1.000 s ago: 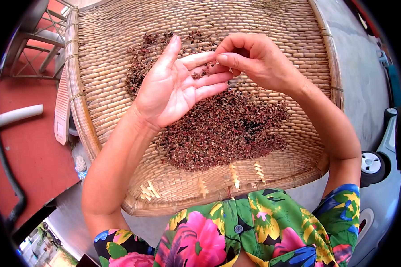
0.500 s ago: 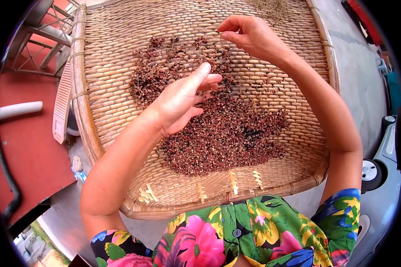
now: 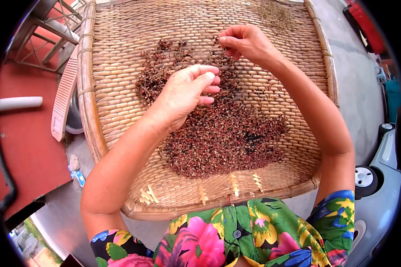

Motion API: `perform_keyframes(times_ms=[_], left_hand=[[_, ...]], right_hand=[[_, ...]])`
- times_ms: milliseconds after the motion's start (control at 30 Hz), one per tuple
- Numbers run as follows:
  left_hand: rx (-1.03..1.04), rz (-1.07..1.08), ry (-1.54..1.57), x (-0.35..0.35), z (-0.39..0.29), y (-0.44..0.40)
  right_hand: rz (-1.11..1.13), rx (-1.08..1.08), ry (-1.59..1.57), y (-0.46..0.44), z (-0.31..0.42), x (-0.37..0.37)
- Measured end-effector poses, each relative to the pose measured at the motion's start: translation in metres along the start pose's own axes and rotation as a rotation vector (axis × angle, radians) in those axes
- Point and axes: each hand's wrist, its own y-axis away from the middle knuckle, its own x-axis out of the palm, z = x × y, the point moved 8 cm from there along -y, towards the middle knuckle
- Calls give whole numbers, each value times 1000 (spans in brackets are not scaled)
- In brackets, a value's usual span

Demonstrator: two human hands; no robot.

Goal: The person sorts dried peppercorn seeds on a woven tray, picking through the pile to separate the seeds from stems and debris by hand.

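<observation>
Sichuan peppercorns point(image 3: 223, 144) lie spread across the wicker tray point(image 3: 116, 84), your right hand point(image 3: 248, 43) in a pinched grip on a small sprig point(image 3: 216, 40), your left hand point(image 3: 182, 92) half-curled above them, any contents hidden.

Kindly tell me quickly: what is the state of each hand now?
Left hand: loosely curled, half closed; any contents are hidden.
Right hand: pinched closed; whether anything is held cannot be told.

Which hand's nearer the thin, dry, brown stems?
Right: the right hand is just below and left of the stems in frame; the left hand is farther down and left.
</observation>
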Motion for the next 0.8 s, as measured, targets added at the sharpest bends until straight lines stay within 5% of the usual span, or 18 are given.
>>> perform_keyframes(times_ms=[67, 333, 467, 533, 667, 800], left_hand=[[44, -55, 90, -3, -5, 0], [136, 4, 28, 1, -11, -2], [122, 31, 114, 2, -13, 1], [103, 8, 124, 2, -12, 1], [49, -1, 196, 0, -7, 0], [-47, 37, 317, -1, 2, -1]], right_hand=[[66, 111, -323, 20, 1, 6], [298, 190, -572, 66, 4, 47], [319, 192, -590, 69, 4, 47], [131, 173, -266, 65, 6, 27], [-95, -134, -153, 59, 21, 3], [-60, -307, -126, 65, 38, 8]])
